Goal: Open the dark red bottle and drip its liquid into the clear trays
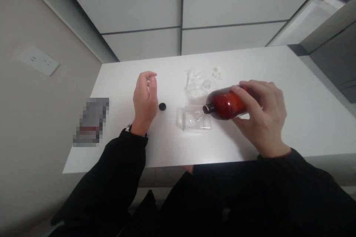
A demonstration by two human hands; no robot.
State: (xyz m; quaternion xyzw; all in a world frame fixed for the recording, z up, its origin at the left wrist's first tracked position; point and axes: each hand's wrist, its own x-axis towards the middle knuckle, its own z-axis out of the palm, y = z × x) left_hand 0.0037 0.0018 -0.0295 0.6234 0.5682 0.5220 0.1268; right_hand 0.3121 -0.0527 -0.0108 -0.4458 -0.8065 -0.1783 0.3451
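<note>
My right hand [264,118] is wrapped around a reddish-brown bottle [226,104], which is tipped onto its side. The bottle's uncapped black-rimmed neck points left, over the right part of a small clear box [206,126]. Inside the box are clear round shapes, and I cannot make out any liquid leaving the bottle. My left hand [146,94] is at the left over the white table, its fingers loosely bent and the thumb apart from them, with nothing in it. Just to the right of that hand lies a small black cap [162,106].
Behind the box is a cluster of clear plastic pieces [196,81], with small whitish bits [216,73] to its right. A blurred-out flat object [91,122] lies at the left edge of the white table [306,111]. Pale panels [139,3] stand behind the table.
</note>
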